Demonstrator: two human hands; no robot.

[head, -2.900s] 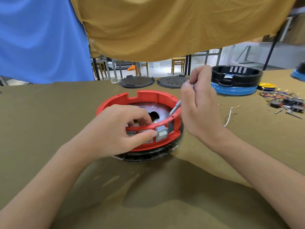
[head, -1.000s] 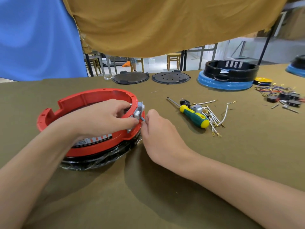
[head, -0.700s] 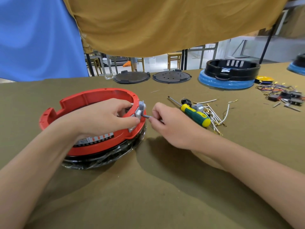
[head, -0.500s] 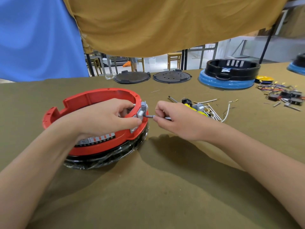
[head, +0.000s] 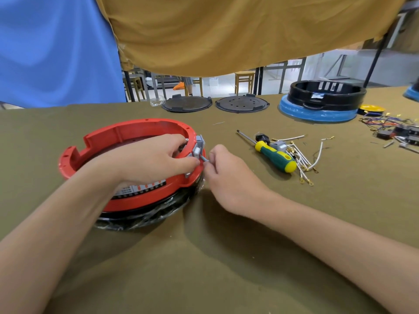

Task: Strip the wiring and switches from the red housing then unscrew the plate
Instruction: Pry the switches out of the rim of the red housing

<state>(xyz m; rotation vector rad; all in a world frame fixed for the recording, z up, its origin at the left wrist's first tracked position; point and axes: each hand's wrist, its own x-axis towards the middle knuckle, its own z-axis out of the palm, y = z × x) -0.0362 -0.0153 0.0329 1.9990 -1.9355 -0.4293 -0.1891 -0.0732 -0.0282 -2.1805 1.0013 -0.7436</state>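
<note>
The round plastic housing point(head: 127, 141) is bright red, with a black label strip point(head: 140, 189) of white and orange bars on its near wall and small grey switch blocks point(head: 198, 149) on its right rim. Under it lies a glossy black base point(head: 145, 219). Right of the housing, the screwdriver point(head: 275, 156) has a dark green handle with yellow bands. The cloth-covered table point(head: 204, 268) is olive green. Beyond the housing hang blue cloth point(head: 56, 48) and mustard cloth point(head: 226, 30).

Left hand point(head: 149, 162): fingers curled, thumb tip just beside the right fingertips.
Right hand point(head: 229, 177): fingers pinched together, forearm low.
</note>
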